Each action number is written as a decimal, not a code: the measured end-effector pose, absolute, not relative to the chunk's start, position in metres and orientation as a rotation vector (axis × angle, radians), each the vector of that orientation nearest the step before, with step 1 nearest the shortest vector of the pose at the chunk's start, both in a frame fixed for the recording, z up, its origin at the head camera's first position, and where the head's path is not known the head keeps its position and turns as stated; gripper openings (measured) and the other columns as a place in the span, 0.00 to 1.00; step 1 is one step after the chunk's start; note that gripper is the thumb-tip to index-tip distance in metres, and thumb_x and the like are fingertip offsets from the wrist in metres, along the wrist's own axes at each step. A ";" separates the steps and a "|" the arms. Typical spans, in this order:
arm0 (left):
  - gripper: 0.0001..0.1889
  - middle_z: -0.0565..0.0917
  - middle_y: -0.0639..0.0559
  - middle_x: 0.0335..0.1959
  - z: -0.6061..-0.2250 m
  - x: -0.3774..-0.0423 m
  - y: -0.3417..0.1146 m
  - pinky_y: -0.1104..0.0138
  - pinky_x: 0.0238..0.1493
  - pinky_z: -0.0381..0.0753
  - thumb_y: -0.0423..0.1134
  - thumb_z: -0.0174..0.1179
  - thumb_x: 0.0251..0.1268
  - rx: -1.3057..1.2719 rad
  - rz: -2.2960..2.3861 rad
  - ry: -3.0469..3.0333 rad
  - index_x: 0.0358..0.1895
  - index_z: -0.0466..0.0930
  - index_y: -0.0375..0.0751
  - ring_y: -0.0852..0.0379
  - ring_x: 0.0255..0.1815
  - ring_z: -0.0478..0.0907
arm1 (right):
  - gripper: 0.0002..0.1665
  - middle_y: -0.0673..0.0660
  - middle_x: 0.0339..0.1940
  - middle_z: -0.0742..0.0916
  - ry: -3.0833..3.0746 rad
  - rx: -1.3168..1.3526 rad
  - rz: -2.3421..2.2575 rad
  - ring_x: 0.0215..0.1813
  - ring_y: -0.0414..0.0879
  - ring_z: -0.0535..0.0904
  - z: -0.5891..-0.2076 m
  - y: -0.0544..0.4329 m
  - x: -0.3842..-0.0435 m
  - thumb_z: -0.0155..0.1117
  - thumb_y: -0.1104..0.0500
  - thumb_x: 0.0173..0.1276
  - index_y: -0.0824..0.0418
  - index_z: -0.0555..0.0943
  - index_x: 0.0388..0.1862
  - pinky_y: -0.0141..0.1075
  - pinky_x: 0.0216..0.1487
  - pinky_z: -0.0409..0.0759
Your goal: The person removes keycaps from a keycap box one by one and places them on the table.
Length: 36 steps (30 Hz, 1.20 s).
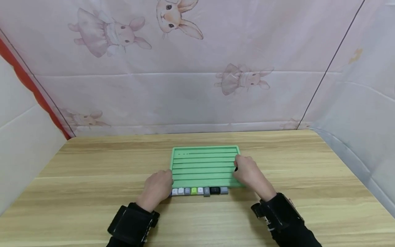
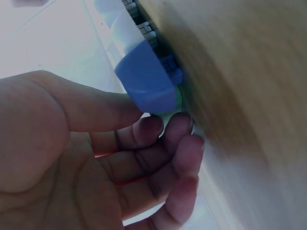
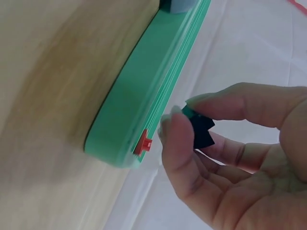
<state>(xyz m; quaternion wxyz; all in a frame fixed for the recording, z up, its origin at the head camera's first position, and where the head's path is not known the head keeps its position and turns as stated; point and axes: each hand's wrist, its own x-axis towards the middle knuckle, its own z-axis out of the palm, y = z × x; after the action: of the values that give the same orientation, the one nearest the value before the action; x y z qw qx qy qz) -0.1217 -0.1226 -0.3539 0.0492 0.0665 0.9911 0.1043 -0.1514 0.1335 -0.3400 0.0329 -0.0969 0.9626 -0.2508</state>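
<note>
A green ridged tray (image 1: 203, 168) lies on the table, with several small keycaps in a row along its near edge, among them a lime one (image 1: 193, 191) and a wide black one (image 1: 215, 190). My left hand (image 1: 158, 187) holds the tray's near left corner, fingers curled, the thumb tip by a blue keycap (image 2: 148, 79). Over the tray's right edge, my right hand (image 1: 248, 171) pinches a small black keycap (image 3: 200, 128) between thumb and forefinger. A small red piece (image 3: 143, 143) sits at the tray's edge beneath that hand.
The wooden table (image 1: 92, 164) spreads around the tray on all sides. Behind it hangs a pale cloth (image 1: 172, 99) printed with rabbits, and a white sheet (image 1: 364, 113) falls at the right.
</note>
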 end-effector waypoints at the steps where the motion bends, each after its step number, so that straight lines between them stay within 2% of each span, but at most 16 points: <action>1: 0.09 0.68 0.50 0.16 -0.354 -0.122 -0.123 0.69 0.15 0.62 0.28 0.54 0.60 0.207 0.317 3.022 0.23 0.70 0.37 0.57 0.17 0.63 | 0.08 0.56 0.22 0.74 2.964 -0.309 -0.771 0.24 0.46 0.67 -0.339 0.133 -0.150 0.58 0.75 0.47 0.69 0.71 0.28 0.33 0.24 0.66; 11: 0.07 0.68 0.50 0.16 -0.357 -0.122 -0.124 0.69 0.15 0.63 0.26 0.55 0.58 0.239 0.328 3.055 0.23 0.71 0.35 0.57 0.17 0.63 | 0.08 0.59 0.27 0.80 2.986 -0.429 -0.741 0.27 0.46 0.70 -0.337 0.128 -0.146 0.58 0.76 0.48 0.69 0.77 0.29 0.34 0.26 0.70; 17: 0.08 0.68 0.50 0.15 -0.356 -0.122 -0.125 0.69 0.15 0.62 0.26 0.55 0.58 0.239 0.329 3.053 0.23 0.70 0.36 0.57 0.16 0.63 | 0.06 0.55 0.24 0.78 2.976 -0.503 -0.731 0.27 0.45 0.71 -0.335 0.125 -0.143 0.61 0.75 0.50 0.67 0.76 0.26 0.34 0.27 0.71; 23: 0.08 0.68 0.50 0.15 -0.356 -0.122 -0.124 0.69 0.15 0.62 0.26 0.55 0.58 0.239 0.334 3.050 0.22 0.70 0.36 0.57 0.16 0.63 | 0.09 0.53 0.21 0.75 2.949 -0.540 -0.732 0.24 0.45 0.68 -0.332 0.121 -0.139 0.61 0.74 0.51 0.64 0.72 0.23 0.33 0.25 0.68; 36: 0.07 0.68 0.50 0.16 -0.355 -0.122 -0.123 0.69 0.15 0.62 0.26 0.55 0.58 0.228 0.332 3.037 0.24 0.71 0.36 0.57 0.17 0.63 | 0.07 0.53 0.24 0.78 2.924 -0.606 -0.730 0.27 0.43 0.70 -0.333 0.118 -0.134 0.63 0.74 0.52 0.66 0.76 0.26 0.35 0.29 0.72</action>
<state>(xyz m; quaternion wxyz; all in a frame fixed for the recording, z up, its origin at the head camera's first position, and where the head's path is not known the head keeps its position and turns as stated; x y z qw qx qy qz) -0.1215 -0.1226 -0.3554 0.0389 0.0744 0.9906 0.1083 -0.1340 0.1176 -0.3330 0.0338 -0.1969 0.9506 -0.2375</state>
